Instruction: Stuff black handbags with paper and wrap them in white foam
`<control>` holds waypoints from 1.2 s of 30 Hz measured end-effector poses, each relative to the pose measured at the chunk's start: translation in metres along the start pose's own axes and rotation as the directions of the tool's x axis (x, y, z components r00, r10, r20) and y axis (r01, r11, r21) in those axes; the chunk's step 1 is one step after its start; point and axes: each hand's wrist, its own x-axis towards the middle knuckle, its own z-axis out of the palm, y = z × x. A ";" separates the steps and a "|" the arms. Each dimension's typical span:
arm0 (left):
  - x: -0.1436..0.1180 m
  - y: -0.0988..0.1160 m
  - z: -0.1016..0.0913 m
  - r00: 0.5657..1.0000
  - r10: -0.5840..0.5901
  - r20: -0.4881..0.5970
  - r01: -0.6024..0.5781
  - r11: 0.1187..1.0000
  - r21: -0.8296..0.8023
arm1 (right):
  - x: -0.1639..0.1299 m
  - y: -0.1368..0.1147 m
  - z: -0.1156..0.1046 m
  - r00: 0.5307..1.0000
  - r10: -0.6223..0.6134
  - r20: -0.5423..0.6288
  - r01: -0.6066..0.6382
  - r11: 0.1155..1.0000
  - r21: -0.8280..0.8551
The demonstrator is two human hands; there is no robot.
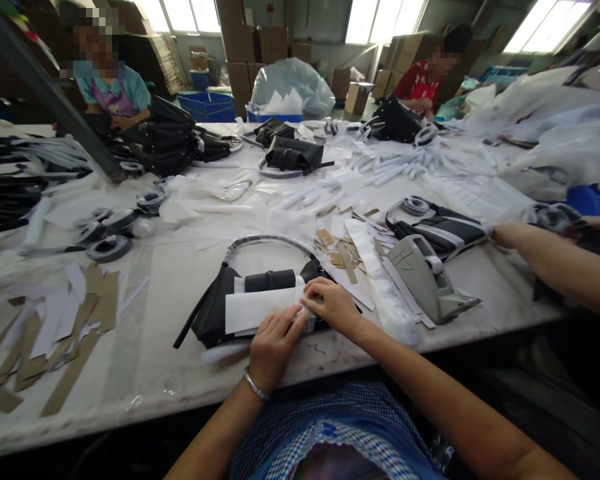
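Both hands, left (pixel 273 347) and right (pixel 333 303), pinch the white paper band (pixel 255 309) around a black folded item (pixel 215 310).

One head-worn view, looking forward and down from just above and behind the fingers (pixel 300 313), close over them. The worktop (pixel 180 280) runs away beyond the fingers, and two other people sit far past them at its far edge.

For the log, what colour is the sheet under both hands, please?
White sheet; head view.
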 end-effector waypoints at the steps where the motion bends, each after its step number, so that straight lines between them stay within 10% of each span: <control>1: 0.000 0.000 0.000 1.000 0.020 0.023 -0.021 1.000 0.019 | 0.001 -0.001 0.001 1.000 0.008 0.003 -0.008 1.000 -0.017; 9: -0.001 -0.001 -0.001 0.997 0.020 0.072 -0.025 0.997 0.077 | -0.007 0.002 -0.010 0.996 -0.003 -0.090 0.009 0.997 0.070; 13: -0.003 -0.005 0.003 0.997 0.052 0.052 -0.056 0.995 0.078 | -0.042 0.036 -0.078 0.956 -0.052 -0.290 0.041 0.998 -0.046; 17: -0.005 -0.009 0.007 0.997 0.079 0.020 -0.080 0.993 0.083 | -0.076 0.088 -0.172 0.801 0.374 -0.467 -0.451 0.891 -0.059; 20: -0.005 -0.008 0.007 0.995 0.097 0.008 -0.098 0.991 0.089 | -0.080 0.122 -0.220 0.640 0.673 -0.370 -0.695 0.713 0.095; 27: -0.004 -0.007 0.005 0.996 0.089 0.001 -0.089 0.991 0.096 | -0.054 0.144 -0.239 0.517 0.854 0.059 -0.824 0.478 0.305; 36: -0.003 -0.008 0.006 0.995 0.104 -0.007 -0.103 0.989 0.104 | -0.057 0.124 -0.259 0.497 0.838 0.226 -0.805 0.347 0.481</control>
